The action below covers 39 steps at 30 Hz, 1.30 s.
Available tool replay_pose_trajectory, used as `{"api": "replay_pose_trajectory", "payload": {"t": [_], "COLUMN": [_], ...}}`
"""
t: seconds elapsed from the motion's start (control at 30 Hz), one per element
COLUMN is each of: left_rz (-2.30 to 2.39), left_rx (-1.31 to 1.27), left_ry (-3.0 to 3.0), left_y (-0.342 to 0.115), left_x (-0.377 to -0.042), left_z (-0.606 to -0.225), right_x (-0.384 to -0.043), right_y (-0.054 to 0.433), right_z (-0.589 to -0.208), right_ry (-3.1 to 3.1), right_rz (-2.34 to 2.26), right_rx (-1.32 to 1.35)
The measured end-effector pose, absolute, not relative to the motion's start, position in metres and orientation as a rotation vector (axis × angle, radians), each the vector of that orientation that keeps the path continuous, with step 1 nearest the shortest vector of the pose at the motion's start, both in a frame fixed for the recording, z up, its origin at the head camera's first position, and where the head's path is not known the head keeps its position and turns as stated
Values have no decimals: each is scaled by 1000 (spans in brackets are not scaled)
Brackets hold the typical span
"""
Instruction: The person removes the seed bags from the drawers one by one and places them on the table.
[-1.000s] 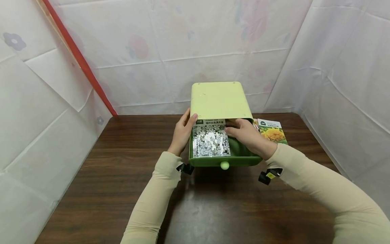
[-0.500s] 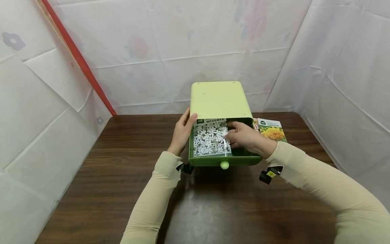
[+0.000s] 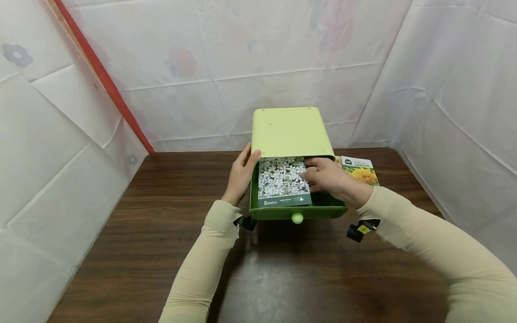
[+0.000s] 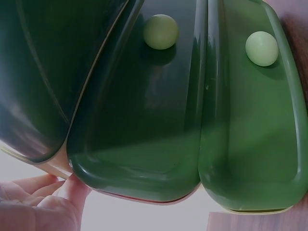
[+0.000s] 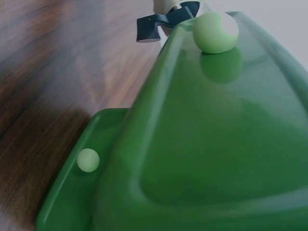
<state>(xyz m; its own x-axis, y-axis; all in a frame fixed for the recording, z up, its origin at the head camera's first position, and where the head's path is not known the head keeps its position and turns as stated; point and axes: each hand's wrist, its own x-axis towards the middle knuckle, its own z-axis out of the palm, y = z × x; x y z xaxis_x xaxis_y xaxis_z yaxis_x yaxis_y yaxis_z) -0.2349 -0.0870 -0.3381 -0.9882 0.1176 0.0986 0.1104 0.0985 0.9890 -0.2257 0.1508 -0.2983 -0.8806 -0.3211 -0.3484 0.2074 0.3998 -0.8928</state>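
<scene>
A light green cabinet [image 3: 291, 132] stands on the table with its dark green top drawer [image 3: 266, 214] pulled out. In the drawer lies a seed packet [image 3: 281, 179] printed with white flowers, its "Beishu" band facing front and its top end under the cabinet's roof. My right hand [image 3: 333, 179] reaches into the drawer and grips the packet's right edge, the thumb over its face. My left hand [image 3: 241, 175] rests along the cabinet's left side, thumb near the top front corner; the left wrist view shows its fingers [image 4: 36, 190] beside the cabinet. The right wrist view leaves my right hand out.
More seed packets [image 3: 362, 172], one with an orange-yellow flower, lie right of the cabinet, partly behind my right hand. Below the open drawer are further green drawer fronts [image 4: 139, 110] with round pale knobs [image 4: 262, 48]. White sheeting [image 3: 242, 107] hangs behind the table.
The white-flower packet has slid back under the cabinet's roof and slightly right, its title now hidden and its bottom band showing. My right hand shifted its hold along the packet's edge; my left stayed put.
</scene>
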Motion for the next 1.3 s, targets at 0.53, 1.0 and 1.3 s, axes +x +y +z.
{"api": "replay_pose_trajectory", "payload": {"t": [0.53,1.0,1.3], "left_rz": [2091,2133,2131], "left_rx": [242,236,253], "left_ry": [2314,2298,2276], "left_y": [-89,-89,-90], "left_x": [-236,-236,-241], "left_z": [-339,-338,-345], "right_x": [-211,-184,-185], "right_y": [173,208,240], "right_z": [-277,-260,-257], "right_ry": [2042,2108,2056], "right_rz": [-1506,-1479,-1668], "right_rx": [-145,-177,-132]}}
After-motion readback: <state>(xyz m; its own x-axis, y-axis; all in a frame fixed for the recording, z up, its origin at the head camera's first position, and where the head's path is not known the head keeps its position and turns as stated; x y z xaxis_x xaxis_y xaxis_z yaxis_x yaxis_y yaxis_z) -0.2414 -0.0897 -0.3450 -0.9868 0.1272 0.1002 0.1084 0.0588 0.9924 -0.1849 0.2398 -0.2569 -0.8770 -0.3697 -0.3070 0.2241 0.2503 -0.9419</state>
